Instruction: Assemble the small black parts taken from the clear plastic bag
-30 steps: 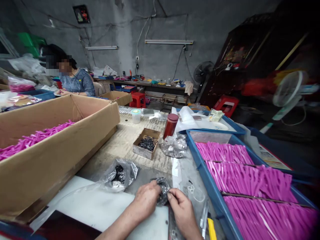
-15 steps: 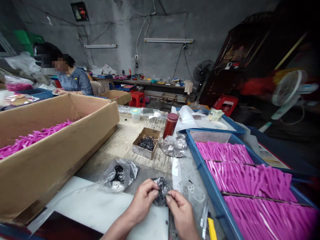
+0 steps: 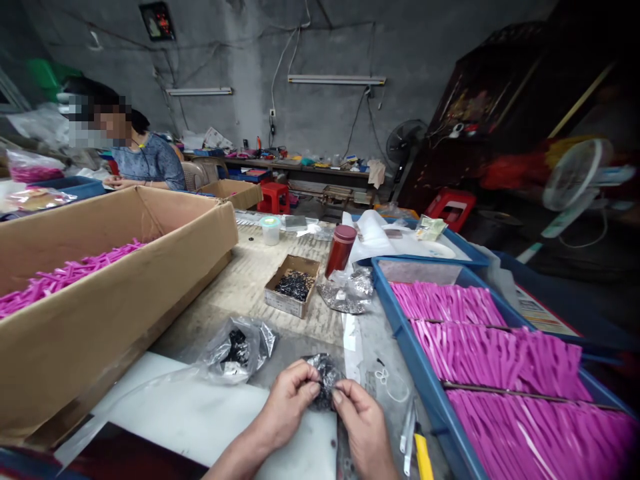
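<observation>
Between my hands is a small clear plastic bag (image 3: pixel 327 377) with dark contents, above the front edge of a white sheet (image 3: pixel 225 413). My left hand (image 3: pixel 293 400) pinches its left side with thumb and forefinger. On the other side my right hand (image 3: pixel 361 417) pinches the bag in the same way. To the left lies another opened plastic bag (image 3: pixel 239 350) holding black pieces. Farther back stands a small cardboard box (image 3: pixel 287 303) of small black parts. Right of my right hand are a white cord loop (image 3: pixel 395 387) and a yellow-handled tool (image 3: pixel 423 457).
A large cardboard box (image 3: pixel 115 293) with pink strips fills the left. At right, a blue tray (image 3: pixel 400 327) holds rows of pink strips (image 3: pixel 510 353). A dark red canister (image 3: pixel 341 250) stands beside a bag of small parts (image 3: pixel 347 293). A co-worker (image 3: pixel 150 160) sits at far left.
My hands stay on the bag with hardly any movement. The co-worker's head has shifted slightly left and their hands show closer together.
</observation>
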`<state>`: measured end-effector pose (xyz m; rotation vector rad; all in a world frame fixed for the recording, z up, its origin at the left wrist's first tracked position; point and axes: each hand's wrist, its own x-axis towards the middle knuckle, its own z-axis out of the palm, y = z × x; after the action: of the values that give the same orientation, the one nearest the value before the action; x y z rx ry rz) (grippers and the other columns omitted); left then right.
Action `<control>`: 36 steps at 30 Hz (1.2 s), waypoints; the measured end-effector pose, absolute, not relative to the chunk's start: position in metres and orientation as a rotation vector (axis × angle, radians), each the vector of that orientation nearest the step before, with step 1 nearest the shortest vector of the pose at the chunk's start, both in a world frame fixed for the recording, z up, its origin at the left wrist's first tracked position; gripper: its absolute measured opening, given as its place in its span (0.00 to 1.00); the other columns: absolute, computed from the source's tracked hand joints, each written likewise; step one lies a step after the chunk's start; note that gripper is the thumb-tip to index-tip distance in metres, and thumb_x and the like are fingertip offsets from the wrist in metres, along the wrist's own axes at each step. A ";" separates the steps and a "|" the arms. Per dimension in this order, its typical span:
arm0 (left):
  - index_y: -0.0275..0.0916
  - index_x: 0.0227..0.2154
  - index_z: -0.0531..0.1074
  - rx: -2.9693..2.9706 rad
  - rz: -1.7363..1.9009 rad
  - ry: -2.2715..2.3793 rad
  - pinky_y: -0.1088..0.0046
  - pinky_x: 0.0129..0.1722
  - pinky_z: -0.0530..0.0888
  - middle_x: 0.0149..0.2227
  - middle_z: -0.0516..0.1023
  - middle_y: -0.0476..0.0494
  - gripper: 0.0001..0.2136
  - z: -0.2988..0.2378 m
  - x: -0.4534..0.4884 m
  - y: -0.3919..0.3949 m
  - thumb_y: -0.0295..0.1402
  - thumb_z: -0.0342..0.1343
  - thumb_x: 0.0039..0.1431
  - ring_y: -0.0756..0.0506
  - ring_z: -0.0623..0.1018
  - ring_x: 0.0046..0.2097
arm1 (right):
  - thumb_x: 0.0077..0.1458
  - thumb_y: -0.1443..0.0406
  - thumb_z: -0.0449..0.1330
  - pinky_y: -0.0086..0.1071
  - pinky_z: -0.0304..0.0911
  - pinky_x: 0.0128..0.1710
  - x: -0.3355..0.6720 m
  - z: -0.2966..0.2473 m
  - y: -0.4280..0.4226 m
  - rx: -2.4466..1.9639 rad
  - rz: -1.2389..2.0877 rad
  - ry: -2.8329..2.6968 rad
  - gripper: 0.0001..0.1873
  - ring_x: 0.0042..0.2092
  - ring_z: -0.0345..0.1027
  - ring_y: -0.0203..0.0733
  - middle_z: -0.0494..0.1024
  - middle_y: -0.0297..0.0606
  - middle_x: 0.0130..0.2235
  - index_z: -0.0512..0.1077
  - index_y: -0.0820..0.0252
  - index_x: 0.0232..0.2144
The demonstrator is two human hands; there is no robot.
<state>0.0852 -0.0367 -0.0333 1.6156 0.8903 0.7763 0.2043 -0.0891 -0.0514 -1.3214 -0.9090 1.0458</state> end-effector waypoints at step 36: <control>0.35 0.18 0.62 1.515 0.881 0.843 0.78 0.28 0.60 0.22 0.60 0.51 0.06 -0.034 0.089 -0.044 0.28 0.47 0.47 0.51 0.62 0.27 | 0.43 0.64 0.55 0.24 0.48 0.20 0.197 -0.060 -0.093 -1.046 1.269 -0.617 0.07 0.22 0.48 0.31 0.58 0.27 0.18 0.64 0.62 0.19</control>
<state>0.0889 -0.0435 -0.0336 1.5153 0.8430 0.8808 0.1965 -0.0926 -0.0600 -1.0460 -0.6169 1.2689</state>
